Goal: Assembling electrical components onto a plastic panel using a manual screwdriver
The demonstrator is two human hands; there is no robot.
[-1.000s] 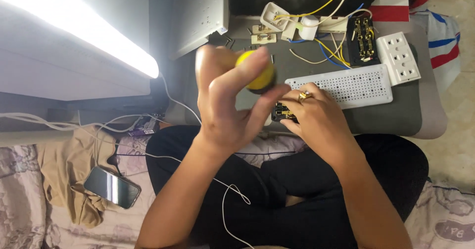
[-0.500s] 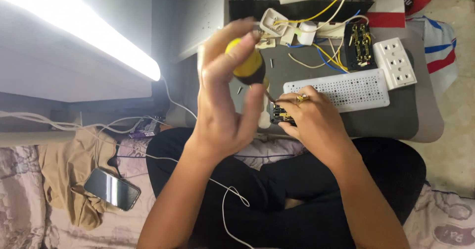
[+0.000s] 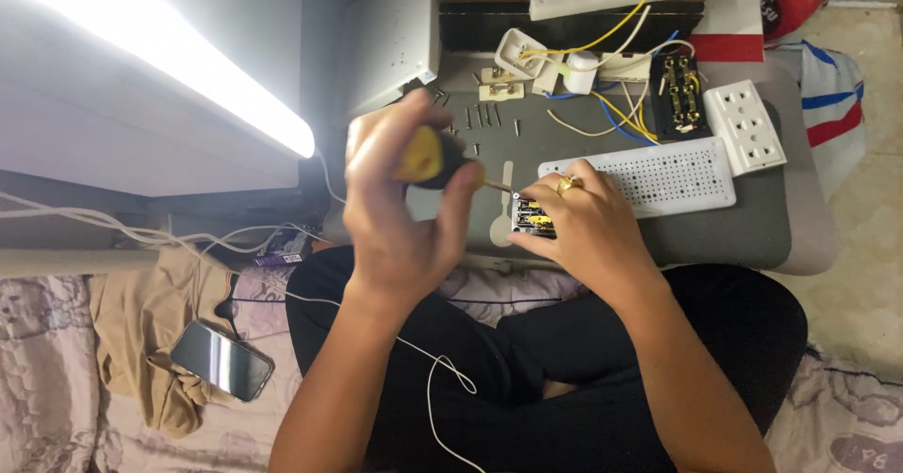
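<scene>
1. My left hand [image 3: 404, 200] is curled tight round the yellow-and-black screwdriver [image 3: 428, 158], fingers and thumb closed on the handle. Half a second ago I held it higher, with the yellow butt end turned up toward my face; now it lies lower and nearly level, its shaft running right toward the small black part [image 3: 532, 217].
2. My right hand [image 3: 581, 224] has barely moved since then. Its fingers are pressed down on that small black part, pinning it to the grey tray [image 3: 715, 233] at its near edge, with a ring showing on one finger.
3. The screwdriver tip is hidden where it meets the part, so I cannot tell whether it sits in a screw. Most of the part lies under my fingers; only a black face with yellow bits shows.
4. Just beyond my right hand lies a white perforated plate [image 3: 673, 174], touching my knuckles or nearly so.
5. Farther back on the tray are loose screws [image 3: 484, 116], a black socket insert [image 3: 679, 97] with yellow and blue wires [image 3: 616, 111], and a white socket face [image 3: 743, 125].
6. To my left, well apart, a phone [image 3: 221, 360] rests on tan cloth, and a bright tube lamp [image 3: 188, 69] glares beside the tray.
</scene>
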